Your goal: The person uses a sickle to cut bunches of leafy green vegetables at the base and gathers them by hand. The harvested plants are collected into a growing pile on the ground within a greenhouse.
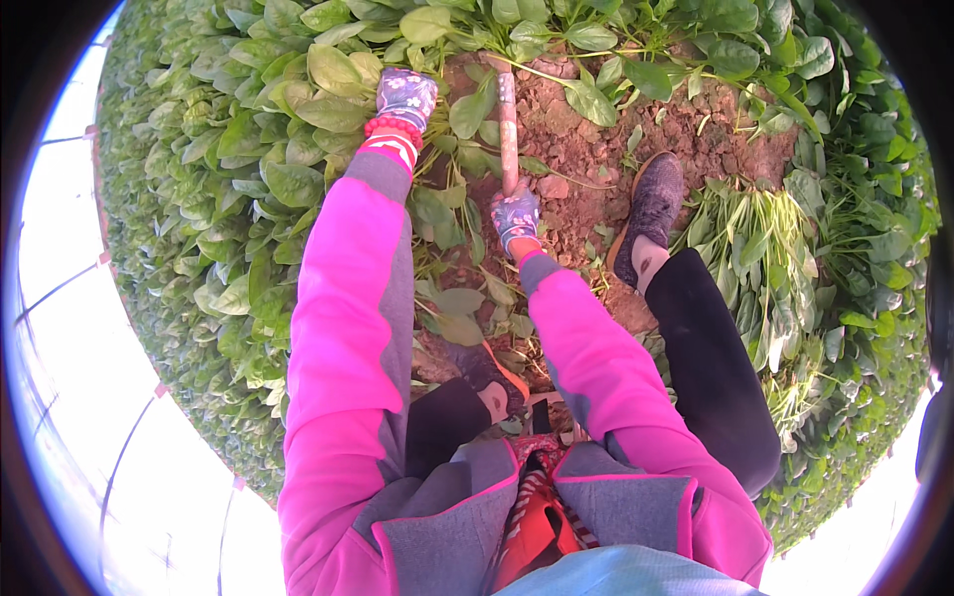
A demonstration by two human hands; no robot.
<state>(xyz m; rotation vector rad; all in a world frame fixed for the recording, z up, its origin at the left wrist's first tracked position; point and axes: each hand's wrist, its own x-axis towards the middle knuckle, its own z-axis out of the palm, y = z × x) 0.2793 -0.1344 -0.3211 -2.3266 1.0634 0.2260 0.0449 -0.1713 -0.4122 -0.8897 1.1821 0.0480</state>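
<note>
My left hand (405,97), in a floral glove with a red bead bracelet at the wrist, is down among the broad leaves of standing leafy greens (335,71), which look like spinach; its fingers are hidden, so its grip cannot be made out. My right hand (515,212), in a matching glove, is closed around the near end of a long worn handle (508,127). The handle points away from me over reddish soil, and its far end lies near the base of the plants, where any tool head is hard to see.
A heap of cut greens (768,253) lies right of my right shoe (652,201), stems pointing away from me. My left shoe (484,372) is on the soil. Loose leaves (451,302) lie between the shoes. Dense plants (194,186) stand left, ahead and right. Cloddy bare soil (566,149) lies ahead.
</note>
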